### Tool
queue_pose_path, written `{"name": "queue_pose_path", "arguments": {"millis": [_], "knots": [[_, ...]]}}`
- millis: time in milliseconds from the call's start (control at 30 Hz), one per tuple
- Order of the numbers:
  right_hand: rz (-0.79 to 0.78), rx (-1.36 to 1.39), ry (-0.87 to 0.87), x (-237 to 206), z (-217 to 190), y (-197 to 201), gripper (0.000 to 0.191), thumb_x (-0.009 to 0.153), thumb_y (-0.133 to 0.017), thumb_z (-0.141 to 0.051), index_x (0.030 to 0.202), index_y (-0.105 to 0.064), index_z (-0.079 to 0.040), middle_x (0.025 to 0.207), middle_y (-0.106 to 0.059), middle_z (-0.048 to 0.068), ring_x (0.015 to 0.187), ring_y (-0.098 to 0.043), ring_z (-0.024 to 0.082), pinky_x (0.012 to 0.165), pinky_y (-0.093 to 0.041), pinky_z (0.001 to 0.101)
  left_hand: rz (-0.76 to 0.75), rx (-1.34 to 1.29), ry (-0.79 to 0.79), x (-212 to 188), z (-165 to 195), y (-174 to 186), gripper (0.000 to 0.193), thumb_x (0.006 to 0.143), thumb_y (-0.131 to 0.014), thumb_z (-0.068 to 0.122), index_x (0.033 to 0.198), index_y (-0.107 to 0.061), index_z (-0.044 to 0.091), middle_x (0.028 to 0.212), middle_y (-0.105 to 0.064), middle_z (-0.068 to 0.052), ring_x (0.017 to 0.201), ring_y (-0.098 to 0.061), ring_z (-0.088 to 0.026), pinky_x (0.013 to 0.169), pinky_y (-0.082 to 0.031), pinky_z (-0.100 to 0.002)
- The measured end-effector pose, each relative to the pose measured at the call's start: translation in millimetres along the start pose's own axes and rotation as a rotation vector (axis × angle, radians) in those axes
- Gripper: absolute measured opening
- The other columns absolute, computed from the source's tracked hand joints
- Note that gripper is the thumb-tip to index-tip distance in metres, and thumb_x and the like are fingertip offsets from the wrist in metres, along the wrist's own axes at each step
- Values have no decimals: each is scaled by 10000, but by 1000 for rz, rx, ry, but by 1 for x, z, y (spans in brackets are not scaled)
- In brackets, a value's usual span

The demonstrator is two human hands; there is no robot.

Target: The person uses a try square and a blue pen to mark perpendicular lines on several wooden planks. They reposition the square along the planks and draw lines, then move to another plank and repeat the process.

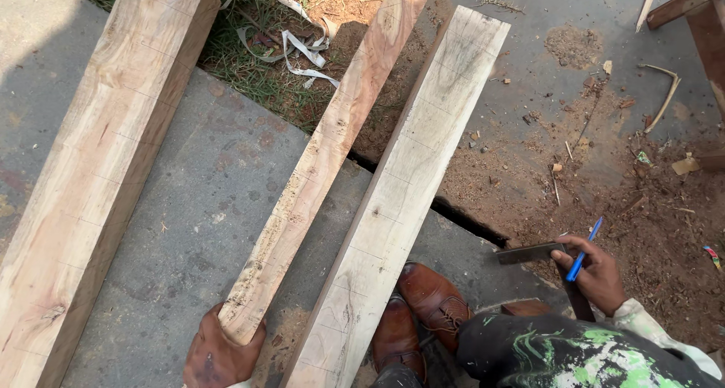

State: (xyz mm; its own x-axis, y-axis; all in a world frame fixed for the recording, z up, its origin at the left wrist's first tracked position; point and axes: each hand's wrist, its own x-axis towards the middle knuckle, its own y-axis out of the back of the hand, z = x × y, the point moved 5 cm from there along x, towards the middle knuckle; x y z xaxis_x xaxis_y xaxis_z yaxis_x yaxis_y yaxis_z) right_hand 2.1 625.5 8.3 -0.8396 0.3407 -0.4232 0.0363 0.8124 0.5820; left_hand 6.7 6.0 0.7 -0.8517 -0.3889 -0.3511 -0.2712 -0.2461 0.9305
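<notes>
Left hand, bottom left of frame, fingers wrapped around near end of narrow plank. Long axis of plank running from bottom left up to top centre, away from hand. Right hand, lower right, closed on try square and blue pencil together; square blade pointing left toward wide plank. Wide plank lying between both hands, parallel to narrow one, near brown shoes. Right hand nearer to it.
</notes>
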Motion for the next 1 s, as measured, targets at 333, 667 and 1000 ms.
{"name": "queue_pose_path", "arguments": {"millis": [333,667,1000], "knots": [[140,-206,329,165,-87,12,340,992,-759,-175,1319,-711,-92,998,-716,69,827,-648,114,708,-538,298,-80,-20,-51,2,27,32,928,668,-887,450,1397,-512,15,1172,-693,-209,1090,-726,-311,983,-581,-424],[308,-485,452,178,-99,-11,315,937,-837,-200,1222,-751,-99,1144,-760,167,1026,-731,304,914,-558,417,222,53,-205,-38,-69,45,1295,498,-759,736,1489,-375,-3,1450,-461,-323,1363,-482,-478,1172,-366,-552],[213,-472,956,167,-179,-48,127,1138,-736,-118,1149,-650,-25,1356,-691,153,1207,-656,305,1047,-550,397,-239,33,210,-58,-95,47,1079,570,-975,275,1476,-405,132,1408,-605,-106,1286,-607,-318,1097,-486,-408]]}}
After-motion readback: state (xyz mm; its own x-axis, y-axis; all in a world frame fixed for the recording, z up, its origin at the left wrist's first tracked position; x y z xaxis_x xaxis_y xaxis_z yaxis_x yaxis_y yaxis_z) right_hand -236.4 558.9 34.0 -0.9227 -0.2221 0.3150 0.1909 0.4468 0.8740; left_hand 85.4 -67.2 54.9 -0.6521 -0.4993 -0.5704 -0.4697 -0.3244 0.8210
